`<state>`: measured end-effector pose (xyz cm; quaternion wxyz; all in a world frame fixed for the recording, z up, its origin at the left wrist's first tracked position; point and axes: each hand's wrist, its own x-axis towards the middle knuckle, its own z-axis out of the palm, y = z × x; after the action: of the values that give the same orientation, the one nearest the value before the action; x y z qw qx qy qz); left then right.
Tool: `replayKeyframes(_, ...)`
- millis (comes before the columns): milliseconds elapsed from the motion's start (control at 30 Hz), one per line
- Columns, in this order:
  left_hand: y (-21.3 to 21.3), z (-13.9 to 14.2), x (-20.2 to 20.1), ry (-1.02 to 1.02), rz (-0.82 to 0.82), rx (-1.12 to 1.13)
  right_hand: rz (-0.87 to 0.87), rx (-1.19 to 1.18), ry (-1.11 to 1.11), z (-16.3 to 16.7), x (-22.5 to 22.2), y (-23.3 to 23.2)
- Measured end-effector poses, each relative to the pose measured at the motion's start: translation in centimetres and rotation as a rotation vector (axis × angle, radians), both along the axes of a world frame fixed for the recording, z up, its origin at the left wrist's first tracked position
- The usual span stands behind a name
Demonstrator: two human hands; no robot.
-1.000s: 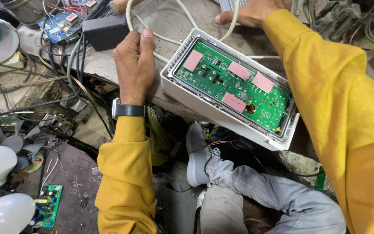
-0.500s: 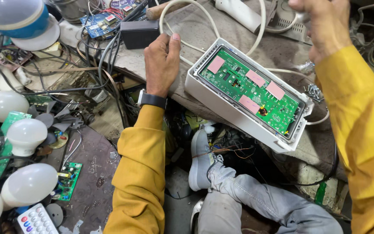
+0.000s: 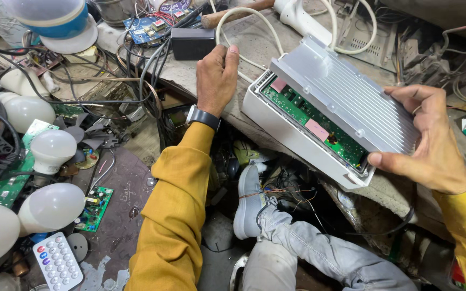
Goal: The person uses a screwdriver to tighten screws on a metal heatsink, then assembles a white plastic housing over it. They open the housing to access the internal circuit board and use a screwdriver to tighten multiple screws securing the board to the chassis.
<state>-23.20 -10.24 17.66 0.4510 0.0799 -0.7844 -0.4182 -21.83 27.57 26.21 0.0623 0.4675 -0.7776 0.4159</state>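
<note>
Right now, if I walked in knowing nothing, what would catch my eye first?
Probably the white box in the middle, its green circuit board half covered by a ribbed grey metal lid that the right hand grips at its right end. The left hand rests beside the box, near a white cable. On the left, white bulbs lie among tangled wires.

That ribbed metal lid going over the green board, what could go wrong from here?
The ribbed lid sits askew on the white case, held only by the right hand, so it might slip and scrape the green board. The case overhangs the bench edge and could tip. The white cable may snag.
</note>
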Motion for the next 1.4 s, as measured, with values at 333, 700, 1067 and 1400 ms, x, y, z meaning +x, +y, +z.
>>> replayKeyframes(333, -0.3, -0.8, -0.8, 0.001, -0.003, 0.055, 0.055, 0.11, 0.067, -2.1, -1.6, 0.4)
replayKeyframes(700, -0.5, -1.2, -1.1, 0.027, -0.009, 0.033, 0.045, 0.095, 0.119, -2.4, -2.0, -0.3)
replayKeyframes(1067, -0.9, -1.9, -1.7, 0.028, -0.027, 0.019, 0.051, 0.108, 0.098, -2.5, -1.5, -1.3)
replayKeyframes(1400, -1.5, -2.8, -2.7, 0.066, -0.051, -0.032, -0.015, 0.122, 0.11, -2.6, -0.7, -1.3)
